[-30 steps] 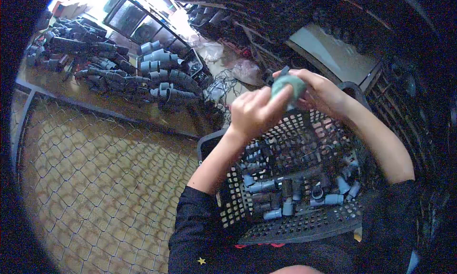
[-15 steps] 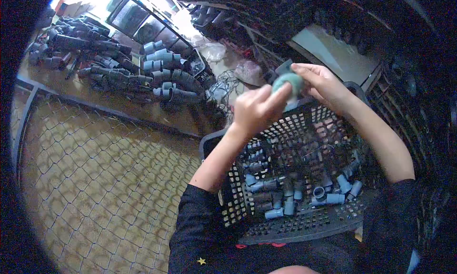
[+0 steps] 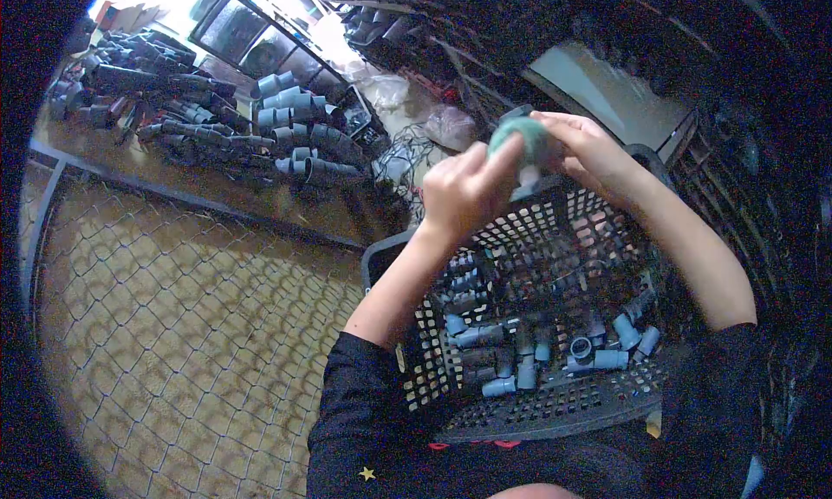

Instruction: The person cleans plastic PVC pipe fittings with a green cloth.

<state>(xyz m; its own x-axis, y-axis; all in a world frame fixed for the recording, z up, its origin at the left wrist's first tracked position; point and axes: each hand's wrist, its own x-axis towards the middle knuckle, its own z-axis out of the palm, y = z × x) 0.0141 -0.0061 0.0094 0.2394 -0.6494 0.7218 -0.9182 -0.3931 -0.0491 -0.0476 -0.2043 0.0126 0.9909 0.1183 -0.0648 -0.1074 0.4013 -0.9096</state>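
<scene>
Over the far rim of a black plastic basket (image 3: 555, 425), my two hands meet around a blurred green round thing (image 3: 513, 137). My left hand (image 3: 464, 190) is closed on its near side, one finger lying across it. My right hand (image 3: 596, 157) grips it from the right, thumb and fingers bent together. A small dark grey piece (image 3: 517, 112) shows just behind the green thing, partly hidden by it. Below, inside the basket, lie several loose grey pipe fittings, among them an upright ring-ended one (image 3: 581, 349) and a lying one (image 3: 498, 387).
On the left, wire mesh in a metal frame (image 3: 130, 187) spans the brown floor. Beyond it sit piles of grey pipe fittings (image 3: 295, 118) and plastic bags (image 3: 451, 128). A pale board (image 3: 607, 92) leans behind my right hand, with dark stacked goods along the right.
The green thing and my left hand have shifted slightly to the left and up. Both hands keep their hold, and the fittings in the basket lie as before.
</scene>
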